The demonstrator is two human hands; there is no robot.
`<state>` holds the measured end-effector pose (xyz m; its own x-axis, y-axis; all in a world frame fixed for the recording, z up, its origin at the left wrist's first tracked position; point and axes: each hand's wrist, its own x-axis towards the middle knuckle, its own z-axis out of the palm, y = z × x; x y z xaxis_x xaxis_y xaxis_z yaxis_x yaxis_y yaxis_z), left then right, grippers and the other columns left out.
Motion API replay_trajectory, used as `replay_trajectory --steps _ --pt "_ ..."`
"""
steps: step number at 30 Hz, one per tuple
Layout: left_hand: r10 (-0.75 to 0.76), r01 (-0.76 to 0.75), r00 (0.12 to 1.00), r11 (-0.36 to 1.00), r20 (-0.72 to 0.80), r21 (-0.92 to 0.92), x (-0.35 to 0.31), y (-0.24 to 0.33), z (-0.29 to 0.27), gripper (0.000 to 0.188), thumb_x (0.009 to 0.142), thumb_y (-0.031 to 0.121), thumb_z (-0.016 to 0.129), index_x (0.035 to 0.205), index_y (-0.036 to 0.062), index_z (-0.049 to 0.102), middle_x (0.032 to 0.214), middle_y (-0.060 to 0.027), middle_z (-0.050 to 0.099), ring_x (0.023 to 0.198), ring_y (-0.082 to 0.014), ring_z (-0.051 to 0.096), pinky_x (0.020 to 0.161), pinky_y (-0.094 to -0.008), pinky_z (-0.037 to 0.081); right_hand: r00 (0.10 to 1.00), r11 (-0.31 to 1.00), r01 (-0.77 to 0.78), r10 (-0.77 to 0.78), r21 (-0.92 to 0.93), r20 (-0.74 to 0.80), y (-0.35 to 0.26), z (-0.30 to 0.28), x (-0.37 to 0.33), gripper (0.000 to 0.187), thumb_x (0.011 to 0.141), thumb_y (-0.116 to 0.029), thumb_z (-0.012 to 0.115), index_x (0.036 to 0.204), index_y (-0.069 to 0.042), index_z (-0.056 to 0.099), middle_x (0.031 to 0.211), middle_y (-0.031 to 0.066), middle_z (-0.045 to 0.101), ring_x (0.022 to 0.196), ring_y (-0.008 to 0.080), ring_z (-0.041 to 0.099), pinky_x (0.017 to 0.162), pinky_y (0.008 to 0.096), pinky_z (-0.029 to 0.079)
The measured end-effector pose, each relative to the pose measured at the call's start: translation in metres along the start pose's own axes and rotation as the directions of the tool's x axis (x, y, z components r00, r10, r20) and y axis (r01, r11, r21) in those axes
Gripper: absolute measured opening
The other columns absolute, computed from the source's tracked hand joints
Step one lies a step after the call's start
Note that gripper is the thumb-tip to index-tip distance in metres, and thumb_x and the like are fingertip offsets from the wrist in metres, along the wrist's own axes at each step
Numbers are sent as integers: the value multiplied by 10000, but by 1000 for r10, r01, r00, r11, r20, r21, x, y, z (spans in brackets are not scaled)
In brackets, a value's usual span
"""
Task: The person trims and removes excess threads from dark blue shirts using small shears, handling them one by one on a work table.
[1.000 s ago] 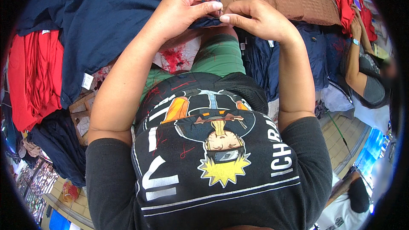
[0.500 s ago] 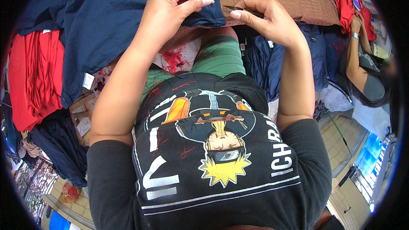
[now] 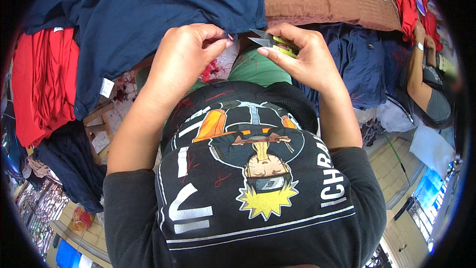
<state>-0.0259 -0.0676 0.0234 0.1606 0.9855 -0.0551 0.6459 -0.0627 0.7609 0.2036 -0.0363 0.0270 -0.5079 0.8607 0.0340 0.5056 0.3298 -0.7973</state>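
A navy blue garment point(image 3: 163, 2) spreads over the work surface in front of me. My left hand point(image 3: 186, 47) pinches a bit of its near edge between thumb and forefinger. In my right hand point(image 3: 312, 52) is a pair of thread snips point(image 3: 283, 47) with yellow on the body. The two pointed blades are spread apart and point left, toward the pinched edge, with a small gap to the left fingertips. Any thread at that spot is too small to make out.
A brown patterned cloth point(image 3: 327, 0) covers the surface at the right. Red garments point(image 3: 44, 82) hang at the left, and more navy garments point(image 3: 354, 64) lie right of my knees. Another person's arm point(image 3: 420, 74) is at the far right, by red cloth. Red thread scraps lie around my lap.
Both hands have come down toward me to the garment's near edge. The left now pinches that edge, and the snips have turned so their spread blades show.
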Motion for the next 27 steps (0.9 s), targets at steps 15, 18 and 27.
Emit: replay_trajectory --steps 15,18,27 --pt "32 -32 999 999 -19 -8 -7 10 4 143 798 78 701 930 22 708 824 -77 679 703 -121 643 648 -243 491 989 954 86 -117 -287 -94 0 16 2 211 767 -267 715 806 -67 658 700 141 641 653 343 633 563 418 495" --pt "40 -40 999 999 -20 2 -7 11 4 145 796 76 701 930 22 708 825 -76 680 706 -124 643 649 -246 490 985 947 112 -146 -301 -94 2 17 2 208 764 -260 714 807 -66 655 696 139 640 650 342 632 564 421 495" --pt "51 -51 998 999 -29 -4 -6 10 6 144 799 78 698 931 24 708 828 -79 681 714 -140 648 654 -253 491 986 955 116 -144 -274 -85 2 17 2 217 770 -265 713 814 -60 657 688 143 638 646 344 632 557 418 491"
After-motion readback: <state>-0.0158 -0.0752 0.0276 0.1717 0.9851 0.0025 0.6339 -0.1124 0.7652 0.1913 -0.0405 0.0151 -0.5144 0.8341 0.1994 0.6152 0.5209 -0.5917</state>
